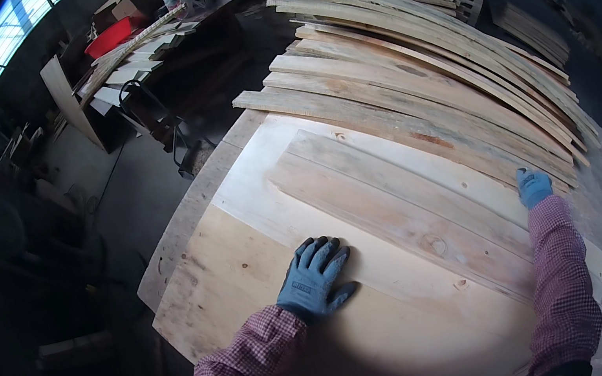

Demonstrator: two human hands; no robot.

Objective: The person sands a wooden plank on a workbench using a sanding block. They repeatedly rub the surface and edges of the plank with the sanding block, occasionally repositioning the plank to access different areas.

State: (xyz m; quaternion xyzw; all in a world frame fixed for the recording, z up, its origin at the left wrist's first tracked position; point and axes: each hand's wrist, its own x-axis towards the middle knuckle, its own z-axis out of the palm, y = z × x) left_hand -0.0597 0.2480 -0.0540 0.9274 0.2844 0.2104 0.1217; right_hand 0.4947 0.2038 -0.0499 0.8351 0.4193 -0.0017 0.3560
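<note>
Head view, and standing in the room I see someone working boards on a broad table. The left hand [312, 280] lies palm down at lower centre on a plywood sheet [227, 268], fingers a little spread, thumb out, holding nothing. At right of the frame, the right hand [535, 187] has its fingers curled beside the right end of the stacked boards [395, 84]; whether they close on one, I cannot tell. Two planks [368, 208] lie side by side across the middle, over a pale panel [256, 183], with the stack just beyond, filling the upper right. I'd judge the step in hand to be sorting or lining up boards. The next move seems to call for a sure hold on a board's right end, with the left hand coming over to guide its length.
</note>
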